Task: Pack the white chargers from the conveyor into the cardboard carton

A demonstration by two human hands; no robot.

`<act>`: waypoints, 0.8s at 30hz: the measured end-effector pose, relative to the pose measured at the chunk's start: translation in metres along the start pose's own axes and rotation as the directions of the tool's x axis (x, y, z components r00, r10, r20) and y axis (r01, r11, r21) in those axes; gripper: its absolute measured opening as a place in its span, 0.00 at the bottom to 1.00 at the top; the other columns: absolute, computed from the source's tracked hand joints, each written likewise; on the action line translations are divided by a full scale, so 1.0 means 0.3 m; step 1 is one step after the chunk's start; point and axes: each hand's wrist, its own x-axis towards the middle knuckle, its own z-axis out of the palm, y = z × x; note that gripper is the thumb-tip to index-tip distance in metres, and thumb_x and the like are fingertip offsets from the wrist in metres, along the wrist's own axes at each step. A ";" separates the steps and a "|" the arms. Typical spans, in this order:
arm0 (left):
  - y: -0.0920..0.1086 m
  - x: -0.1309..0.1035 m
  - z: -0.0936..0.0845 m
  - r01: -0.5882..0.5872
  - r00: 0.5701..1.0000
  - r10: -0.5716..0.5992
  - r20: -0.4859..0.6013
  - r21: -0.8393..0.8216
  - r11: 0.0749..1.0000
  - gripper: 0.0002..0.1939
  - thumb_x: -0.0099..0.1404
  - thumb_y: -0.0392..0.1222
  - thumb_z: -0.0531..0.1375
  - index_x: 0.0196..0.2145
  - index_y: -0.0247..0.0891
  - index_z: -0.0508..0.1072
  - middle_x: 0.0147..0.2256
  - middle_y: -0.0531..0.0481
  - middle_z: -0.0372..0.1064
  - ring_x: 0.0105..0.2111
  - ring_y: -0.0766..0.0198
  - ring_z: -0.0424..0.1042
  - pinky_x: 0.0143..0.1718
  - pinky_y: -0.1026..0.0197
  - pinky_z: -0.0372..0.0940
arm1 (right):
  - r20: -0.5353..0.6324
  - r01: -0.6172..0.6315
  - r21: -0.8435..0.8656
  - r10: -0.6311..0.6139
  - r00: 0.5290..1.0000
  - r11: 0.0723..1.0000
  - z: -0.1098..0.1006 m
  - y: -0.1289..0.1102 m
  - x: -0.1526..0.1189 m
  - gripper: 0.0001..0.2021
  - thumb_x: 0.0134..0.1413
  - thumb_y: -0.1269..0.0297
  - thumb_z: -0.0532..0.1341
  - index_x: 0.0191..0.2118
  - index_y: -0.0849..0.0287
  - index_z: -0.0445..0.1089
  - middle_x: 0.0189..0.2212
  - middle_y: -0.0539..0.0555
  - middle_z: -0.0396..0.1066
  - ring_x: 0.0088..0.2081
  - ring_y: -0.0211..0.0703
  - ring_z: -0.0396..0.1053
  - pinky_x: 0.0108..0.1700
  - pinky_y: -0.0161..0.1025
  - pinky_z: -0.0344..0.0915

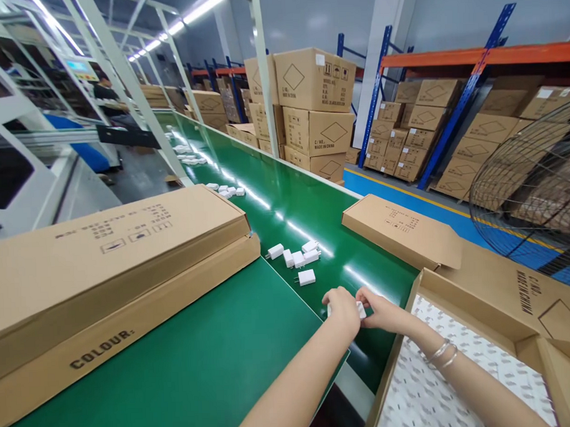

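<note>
Over the green conveyor belt (326, 199), my left hand (343, 308) is closed with its back toward me. A white edge shows at its left side, so it grips a white charger that its fingers mostly cover. My right hand (379, 311) touches it from the right and pinches a white charger (361, 309) between thumb and fingers. Just beyond my hands lies a loose white plug charger (306, 277), its prongs pointing left. A small group of similar chargers (298, 259) sits behind it. Under my right forearm stands an open carton (421, 283) filled with rows of white pieces.
A long closed carton (113, 244) lies on the green side table (187, 360) at left. More chargers (225, 190) rest farther up the belt. An open carton flap (402, 225) reaches over the belt's right side. Stacked cartons (317, 125) and a fan (531, 180) stand beyond.
</note>
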 end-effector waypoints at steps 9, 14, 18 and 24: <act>-0.173 -0.075 0.058 -0.224 0.974 0.214 -0.072 -0.176 0.959 0.30 0.52 0.37 0.59 0.53 0.36 0.57 0.46 0.43 0.63 0.42 0.56 0.69 0.40 0.58 0.65 | -0.117 -0.046 -0.409 -0.003 0.993 0.911 0.082 -0.082 -0.027 0.34 0.39 0.67 0.64 0.54 0.58 0.52 0.48 0.58 0.59 0.48 0.50 0.58 0.48 0.43 0.58; -0.250 -0.109 0.196 -0.266 0.833 0.136 -0.536 -0.174 0.948 0.15 0.59 0.27 0.46 0.40 0.36 0.66 0.38 0.47 0.68 0.43 0.62 0.67 0.54 0.53 0.55 | -0.132 -0.065 -0.564 -0.013 0.991 0.823 0.138 -0.112 -0.027 0.27 0.53 0.52 0.57 0.57 0.55 0.53 0.48 0.59 0.59 0.48 0.53 0.58 0.43 0.44 0.61; -0.271 -0.120 0.255 -0.365 0.736 0.145 -0.661 -0.208 0.907 0.13 0.61 0.29 0.46 0.37 0.39 0.66 0.36 0.51 0.69 0.40 0.65 0.67 0.55 0.53 0.55 | -0.112 -0.107 -0.601 0.049 0.992 0.792 0.127 -0.088 -0.008 0.14 0.57 0.55 0.54 0.45 0.57 0.63 0.40 0.58 0.65 0.42 0.51 0.62 0.39 0.42 0.61; -0.272 -0.125 0.239 -0.384 0.727 0.165 -0.667 -0.195 0.903 0.12 0.62 0.29 0.46 0.36 0.39 0.67 0.33 0.52 0.69 0.37 0.66 0.67 0.54 0.54 0.56 | 0.084 -0.206 0.278 0.190 0.978 0.938 0.008 -0.097 -0.071 0.18 0.55 0.48 0.53 0.45 0.56 0.61 0.33 0.53 0.66 0.33 0.43 0.66 0.31 0.38 0.64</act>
